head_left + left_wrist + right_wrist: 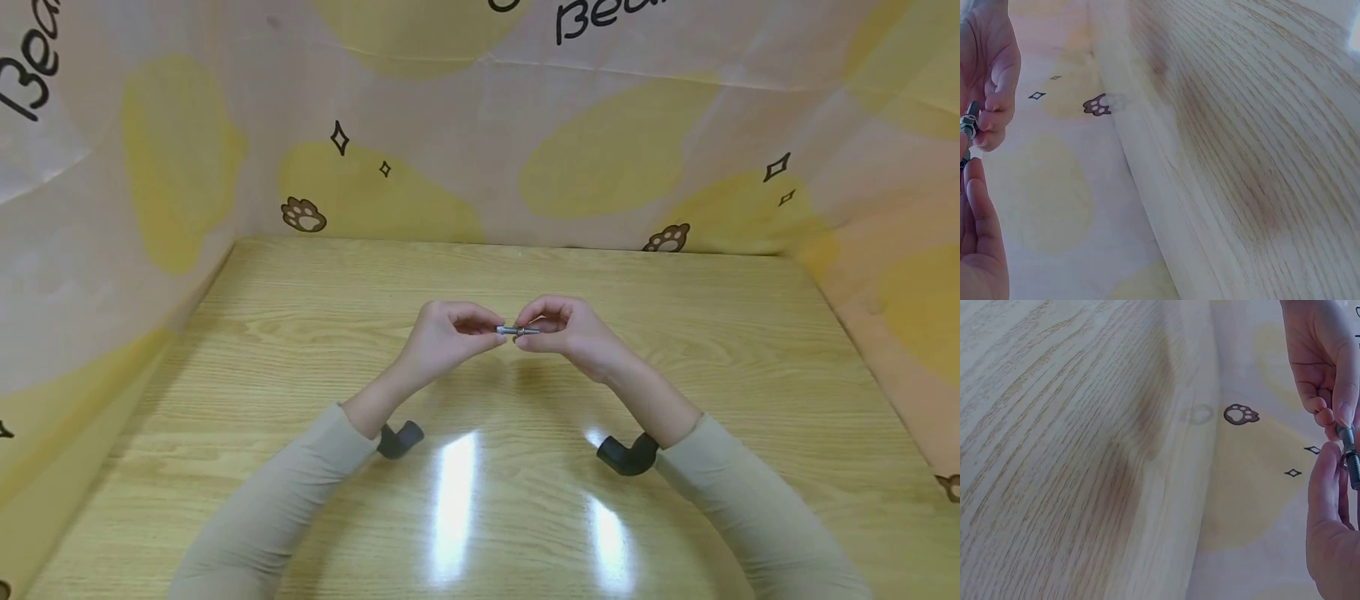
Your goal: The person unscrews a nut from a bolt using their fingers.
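Above the middle of the table, both hands meet at a small metal bolt (508, 330). My left hand (444, 335) pinches its head end between thumb and fingers. The threaded shank points right, toward my right hand (572, 335), whose thumb and fingers pinch around a nut (969, 127) on the shank. The bolt's free tip shows past the nut in both wrist views. In the right wrist view the threaded part (1354, 472) stands clear of the fingers, while the bolt's head is mostly covered by the left fingertips.
Beneath the hands lies a wood-grain table (337, 283) with bright glare patches near its front. A printed cloth (480, 125) with yellow blotches and paw prints rises at the back and both sides. Dark curved pieces (627, 455) sit at both wrists.
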`<move>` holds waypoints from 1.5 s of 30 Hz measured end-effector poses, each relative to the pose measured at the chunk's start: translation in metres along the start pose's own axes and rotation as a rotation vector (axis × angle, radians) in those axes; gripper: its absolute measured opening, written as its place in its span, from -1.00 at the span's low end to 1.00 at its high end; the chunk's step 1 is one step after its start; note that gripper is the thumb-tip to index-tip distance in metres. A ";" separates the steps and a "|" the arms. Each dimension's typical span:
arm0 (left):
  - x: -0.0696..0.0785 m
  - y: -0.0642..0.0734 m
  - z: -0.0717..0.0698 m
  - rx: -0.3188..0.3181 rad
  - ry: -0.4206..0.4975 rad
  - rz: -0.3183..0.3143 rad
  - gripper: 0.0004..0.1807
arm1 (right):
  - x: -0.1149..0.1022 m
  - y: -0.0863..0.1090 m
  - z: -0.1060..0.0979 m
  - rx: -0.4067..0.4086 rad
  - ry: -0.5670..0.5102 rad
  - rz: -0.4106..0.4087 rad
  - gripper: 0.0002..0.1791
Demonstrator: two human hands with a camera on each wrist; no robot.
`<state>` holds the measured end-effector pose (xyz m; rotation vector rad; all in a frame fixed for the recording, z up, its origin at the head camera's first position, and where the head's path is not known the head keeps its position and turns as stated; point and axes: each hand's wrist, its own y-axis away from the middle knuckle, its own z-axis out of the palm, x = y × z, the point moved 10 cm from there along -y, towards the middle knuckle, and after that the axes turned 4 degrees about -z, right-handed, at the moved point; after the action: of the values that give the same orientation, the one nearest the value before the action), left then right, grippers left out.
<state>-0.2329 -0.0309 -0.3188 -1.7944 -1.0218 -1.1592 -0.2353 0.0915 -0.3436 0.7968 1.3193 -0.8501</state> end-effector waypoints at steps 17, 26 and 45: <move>-0.002 -0.002 0.000 0.003 0.010 -0.007 -0.86 | 0.008 -0.003 0.001 -0.004 -0.066 0.044 -0.89; -0.003 -0.002 0.000 0.002 0.001 -0.014 -0.86 | 0.007 -0.003 0.000 -0.005 -0.061 0.042 -0.89; -0.001 0.000 0.002 0.002 -0.014 -0.004 -0.88 | 0.009 0.000 0.002 0.001 -0.094 0.077 -0.90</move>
<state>-0.2327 -0.0290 -0.3208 -1.8022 -1.0352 -1.1494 -0.2344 0.0894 -0.3521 0.7943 1.1982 -0.8176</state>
